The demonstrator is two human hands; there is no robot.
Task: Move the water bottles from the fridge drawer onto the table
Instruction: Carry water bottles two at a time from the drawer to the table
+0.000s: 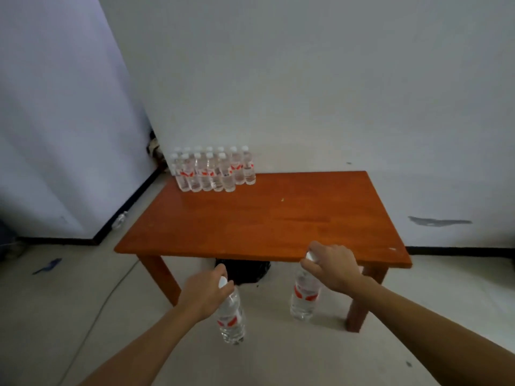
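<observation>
My left hand [201, 293] grips a clear water bottle [230, 320] by its white-capped neck; the bottle hangs upright below the hand, in front of the table's near edge. My right hand [331, 264] holds a second bottle [304, 296] the same way, its cap level with the near edge. Both bottles have red-and-white labels. The orange wooden table [264, 218] stands against the white wall. Several matching bottles [214, 171] stand upright in two rows at its far left corner. The fridge drawer is out of view.
A black bag [245, 270] lies on the floor under the table. A thin cable [111, 291] runs across the floor on the left, near a blue scrap [48, 266]. White walls meet at a corner behind the bottle group.
</observation>
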